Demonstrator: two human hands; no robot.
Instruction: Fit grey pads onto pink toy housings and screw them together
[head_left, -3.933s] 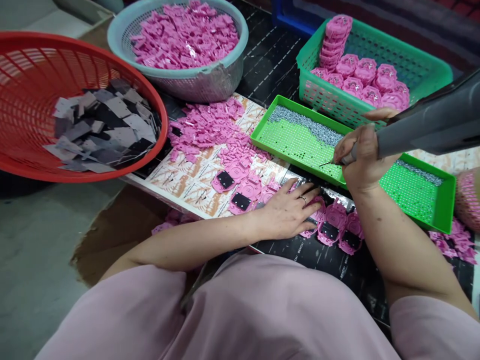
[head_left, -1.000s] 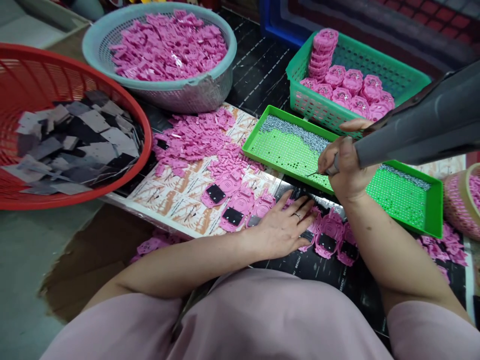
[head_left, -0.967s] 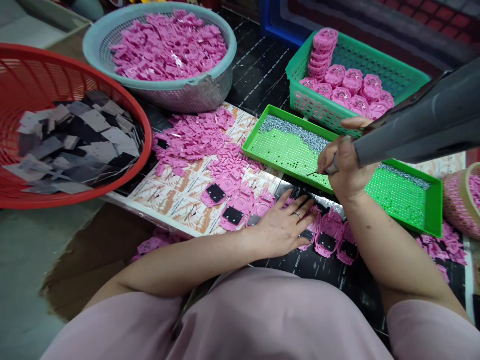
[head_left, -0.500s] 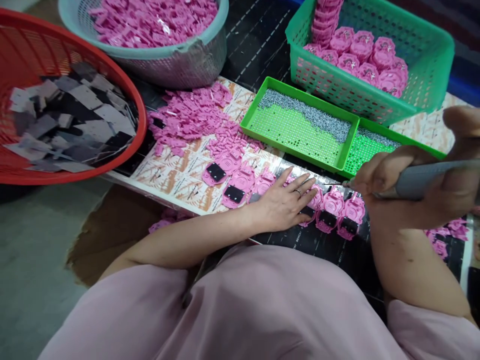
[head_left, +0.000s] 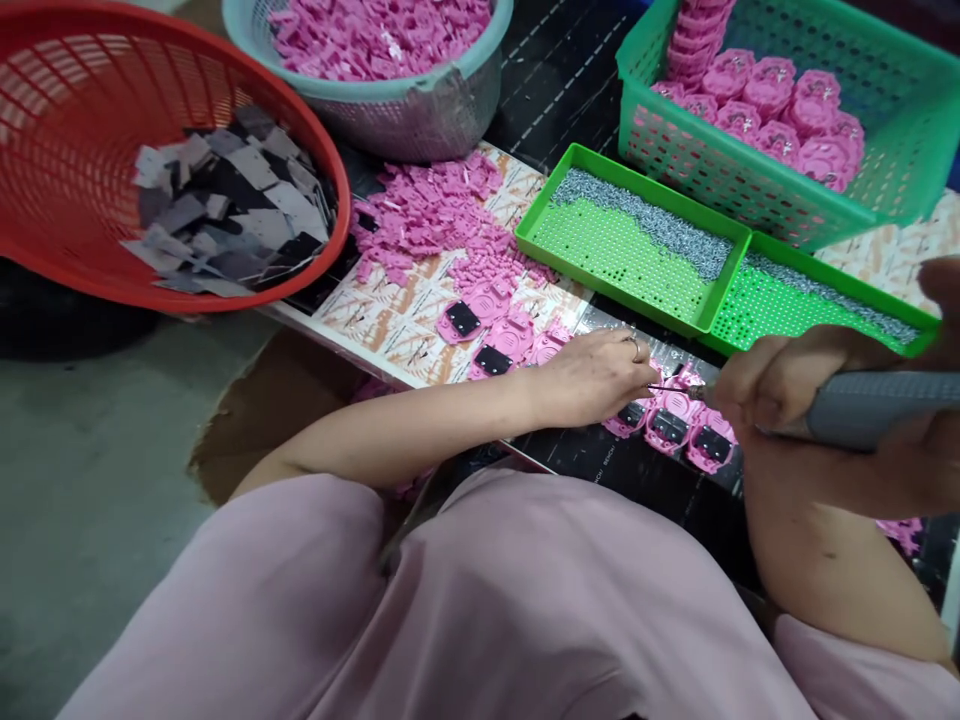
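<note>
My right hand [head_left: 810, 420] is wrapped around a grey electric screwdriver [head_left: 862, 405], its thin bit pointing left. The bit's tip reaches the fingers of my left hand [head_left: 596, 375], which are curled and pressed together over the row of pink plastic housings. What those fingers hold, if anything, is hidden. Pink housings with black plates [head_left: 667, 425] lie in a row between my hands. Farther left, other pink housings [head_left: 514, 340] lie on the patterned board, partly behind my left wrist.
A green tray [head_left: 637, 245] of small screws lies behind the row, with a second tray [head_left: 810, 300] beside it. Around them stand a green basket [head_left: 750, 185] of pink housings, a pale basin [head_left: 420, 120] of pink parts and a red basket [head_left: 330, 270] of plates. Loose pink parts [head_left: 435, 210] are heaped on the board.
My left hand, spread flat over the housings before, has curled its fingers and moved toward the screwdriver's bit. The whole view has shifted, so the things appear farther right.
</note>
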